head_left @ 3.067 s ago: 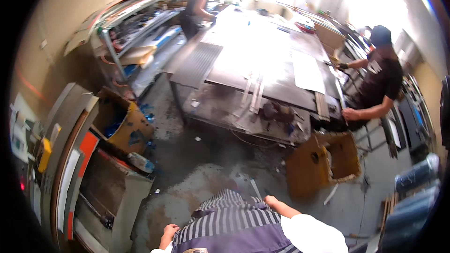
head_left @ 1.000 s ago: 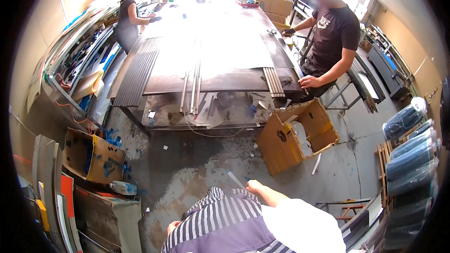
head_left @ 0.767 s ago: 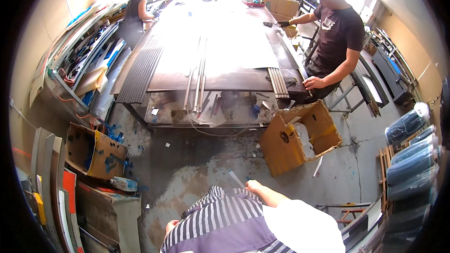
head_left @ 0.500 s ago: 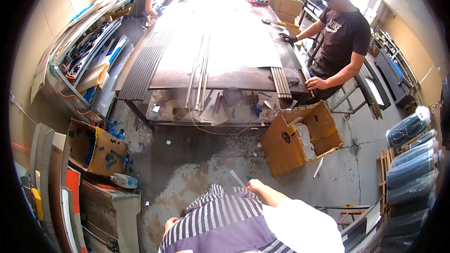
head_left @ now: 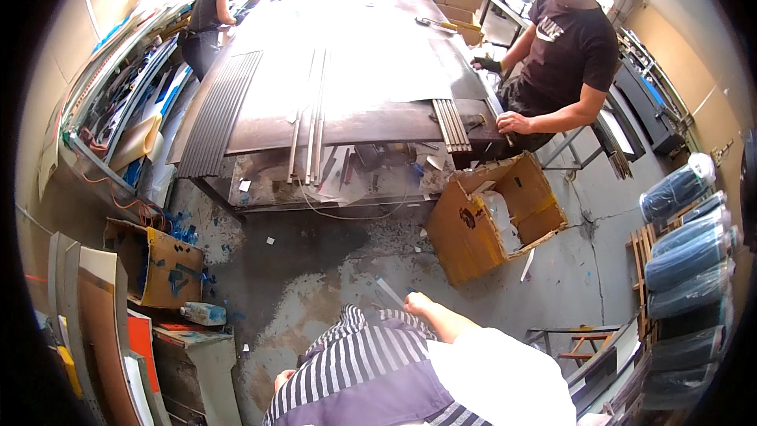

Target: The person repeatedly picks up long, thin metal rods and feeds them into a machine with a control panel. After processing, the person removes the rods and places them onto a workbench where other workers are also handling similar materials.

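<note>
My right hand (head_left: pixel 418 302) is closed on one end of a narrow, pale translucent strip (head_left: pixel 388 290), which points away over the floor. Beside it bulges the striped cloth (head_left: pixel 359 355) of my clothing. Low on the left, my left hand (head_left: pixel 284 379) shows only in part at the edge of that cloth. Its fingers are mostly hidden, so I cannot make out whether anything is in them.
Ahead stands a large worktable (head_left: pixel 355 130) bearing grey metal strips (head_left: pixel 221 118) and thin rods (head_left: pixel 314 118). A cardboard box (head_left: pixel 465 241) and another box (head_left: pixel 175 272) sit on the floor. One person (head_left: pixel 568 55) works at the right, another (head_left: pixel 209 24) far left. Wrapped rolls (head_left: pixel 686 268) line the right.
My view has shifted, so the table and boxes sit further left. My right hand still grips the strip. The gloved hand of the person at the right has moved away from the white sheet.
</note>
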### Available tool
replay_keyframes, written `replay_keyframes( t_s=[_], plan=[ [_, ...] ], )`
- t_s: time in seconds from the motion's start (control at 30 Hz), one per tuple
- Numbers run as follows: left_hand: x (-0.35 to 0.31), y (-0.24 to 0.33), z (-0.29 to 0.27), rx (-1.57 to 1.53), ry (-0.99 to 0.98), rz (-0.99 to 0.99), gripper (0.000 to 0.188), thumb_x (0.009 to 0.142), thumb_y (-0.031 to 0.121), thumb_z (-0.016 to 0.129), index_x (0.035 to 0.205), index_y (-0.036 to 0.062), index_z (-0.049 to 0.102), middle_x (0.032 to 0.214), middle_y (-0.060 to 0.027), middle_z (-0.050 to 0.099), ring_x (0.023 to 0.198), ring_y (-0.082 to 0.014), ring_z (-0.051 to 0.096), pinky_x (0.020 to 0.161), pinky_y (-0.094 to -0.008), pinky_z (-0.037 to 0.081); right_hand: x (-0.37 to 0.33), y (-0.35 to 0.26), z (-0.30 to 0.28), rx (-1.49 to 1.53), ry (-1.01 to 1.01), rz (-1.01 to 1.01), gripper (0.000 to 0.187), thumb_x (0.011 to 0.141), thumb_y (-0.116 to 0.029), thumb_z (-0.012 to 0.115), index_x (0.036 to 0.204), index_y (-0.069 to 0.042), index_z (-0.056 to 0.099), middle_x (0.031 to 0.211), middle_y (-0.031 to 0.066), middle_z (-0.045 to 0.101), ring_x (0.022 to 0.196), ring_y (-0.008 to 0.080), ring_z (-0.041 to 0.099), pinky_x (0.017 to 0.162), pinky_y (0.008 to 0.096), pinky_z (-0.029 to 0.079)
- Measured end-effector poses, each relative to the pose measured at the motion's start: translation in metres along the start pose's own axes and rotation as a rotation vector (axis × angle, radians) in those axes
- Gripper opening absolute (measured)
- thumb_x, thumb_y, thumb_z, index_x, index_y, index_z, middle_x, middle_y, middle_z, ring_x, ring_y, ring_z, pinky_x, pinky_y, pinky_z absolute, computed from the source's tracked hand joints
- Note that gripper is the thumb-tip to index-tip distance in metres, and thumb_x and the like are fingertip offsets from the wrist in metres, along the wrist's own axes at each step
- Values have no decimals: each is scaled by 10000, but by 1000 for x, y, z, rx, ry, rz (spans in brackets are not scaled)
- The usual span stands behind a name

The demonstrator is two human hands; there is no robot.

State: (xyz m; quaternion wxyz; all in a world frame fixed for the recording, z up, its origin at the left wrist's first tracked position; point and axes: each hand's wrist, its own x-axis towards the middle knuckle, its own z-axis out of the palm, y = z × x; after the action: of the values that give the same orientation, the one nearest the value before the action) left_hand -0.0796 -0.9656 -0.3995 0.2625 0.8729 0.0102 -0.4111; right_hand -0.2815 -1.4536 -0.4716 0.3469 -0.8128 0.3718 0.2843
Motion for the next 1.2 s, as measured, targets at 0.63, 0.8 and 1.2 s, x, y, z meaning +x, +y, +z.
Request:
replay_keyframes(
  t_s=[0.63, 0.8, 1.2],
  plan=[
    [-7, 58, 7, 61, -22, -17, 337, 832, 192, 664, 1129, 33, 661, 1011, -123, 713, 934, -195, 680, 843, -315, 511, -1, -7, -308, 1350, 620, -254, 869, 812, -193, 766, 1465, -32, 214, 1205, 113, 528, 1043, 179, 571, 792, 330, 532],
    [-31, 83, 16, 86, 14, -53, 332, 841, 222, 651, 1127, 55, 665, 1036, -112, 709, 950, -196, 676, 853, -319, 511, 36, -59, -376, 1426, 343, -492, 1001, 772, -146, 794, 1489, -2, 111, 1331, 179, 419, 1108, 222, 541, 879, 350, 503],
    [-44, 119, 27, 39, -35, 0, 322, 852, 222, 631, 1128, 58, 663, 1030, -102, 709, 954, -198, 675, 858, -321, 511, 83, -142, -368, 1654, -140, -373, 89, 903, -96, 551, 894, -80, 465, 686, 20, 502, 521, 100, 464, 436, 237, 369]
  ],
)
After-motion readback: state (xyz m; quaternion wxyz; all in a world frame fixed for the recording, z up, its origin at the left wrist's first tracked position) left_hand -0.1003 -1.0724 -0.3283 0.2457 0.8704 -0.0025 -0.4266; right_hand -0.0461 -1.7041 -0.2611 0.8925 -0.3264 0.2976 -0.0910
